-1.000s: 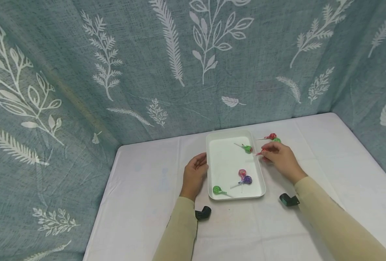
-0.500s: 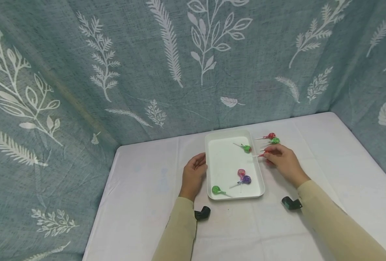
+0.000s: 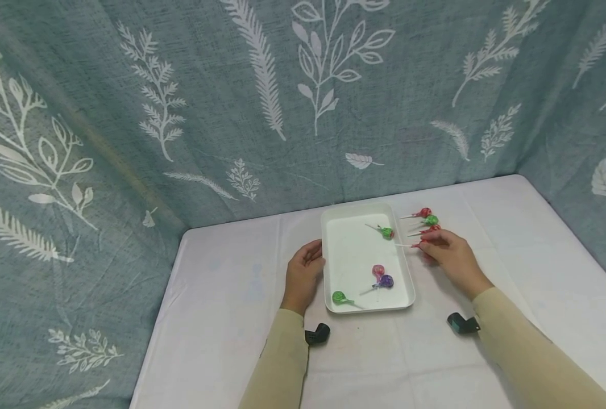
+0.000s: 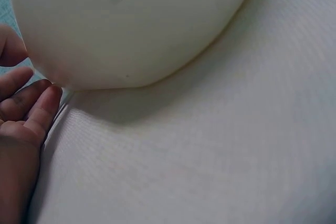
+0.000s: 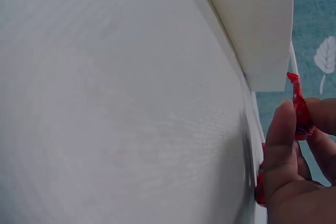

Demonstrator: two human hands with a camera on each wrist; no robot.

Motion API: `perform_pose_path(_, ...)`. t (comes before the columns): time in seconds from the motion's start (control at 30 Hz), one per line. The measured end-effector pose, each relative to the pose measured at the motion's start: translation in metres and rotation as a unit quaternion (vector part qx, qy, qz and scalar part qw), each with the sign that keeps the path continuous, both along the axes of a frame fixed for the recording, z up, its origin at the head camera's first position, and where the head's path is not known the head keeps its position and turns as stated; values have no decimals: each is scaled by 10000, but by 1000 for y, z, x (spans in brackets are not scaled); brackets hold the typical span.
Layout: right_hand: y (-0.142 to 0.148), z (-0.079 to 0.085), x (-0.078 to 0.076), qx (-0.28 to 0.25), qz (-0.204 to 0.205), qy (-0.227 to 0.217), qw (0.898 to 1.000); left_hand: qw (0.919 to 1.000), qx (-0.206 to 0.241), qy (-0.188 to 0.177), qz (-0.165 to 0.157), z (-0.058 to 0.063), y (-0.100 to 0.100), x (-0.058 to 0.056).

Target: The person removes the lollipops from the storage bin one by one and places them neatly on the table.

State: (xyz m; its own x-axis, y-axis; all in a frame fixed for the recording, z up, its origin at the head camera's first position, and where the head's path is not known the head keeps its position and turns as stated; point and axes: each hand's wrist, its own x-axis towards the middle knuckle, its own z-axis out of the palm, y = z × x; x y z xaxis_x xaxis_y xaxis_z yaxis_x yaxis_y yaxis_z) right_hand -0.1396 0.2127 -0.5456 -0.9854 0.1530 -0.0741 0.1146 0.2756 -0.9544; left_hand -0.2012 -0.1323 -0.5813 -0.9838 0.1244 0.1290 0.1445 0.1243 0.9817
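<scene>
A white tray (image 3: 351,244) lies on the table, and my left hand (image 3: 304,276) rests its fingers against the outside of its left wall. Those fingers (image 4: 46,104) touch the wall near a rounded corner. My right hand (image 3: 448,258), just right of the tray, pinches a red-wrapped lollipop (image 5: 300,106) between thumb and fingers. Its white stick points left over the tray's rim. Inside the tray are a green-and-red lollipop (image 3: 387,233), a pink lollipop (image 3: 378,270), a purple lollipop (image 3: 386,281) and a green lollipop (image 3: 339,297).
Beyond my right hand, a red lollipop (image 3: 425,212), a green lollipop (image 3: 430,219) and another red lollipop (image 3: 432,229) lie in a row with sticks pointing left. Black devices sit at both wrists. A patterned blue-green curtain (image 3: 282,113) hangs behind the white-covered table (image 3: 231,272).
My right hand has moved right and slightly nearer with the red lollipop, away from the tray. More of the lollipops beyond it now show. The left hand has stayed at the tray.
</scene>
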Motion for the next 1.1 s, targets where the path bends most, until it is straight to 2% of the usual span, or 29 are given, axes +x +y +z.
perform_pose_path(0.3,7,2,8,167,-123,131,9997,10000,90,7,-14,-1,-1,0)
perform_pose_path(0.6,19,2,24,182,-260,213,9993,9999,105,93,-76,-4,-3,3)
perform_pose_path(1.1,26,-9,28,245,-521,-40,9983,9997,219,93,-90,-4,-2,3)
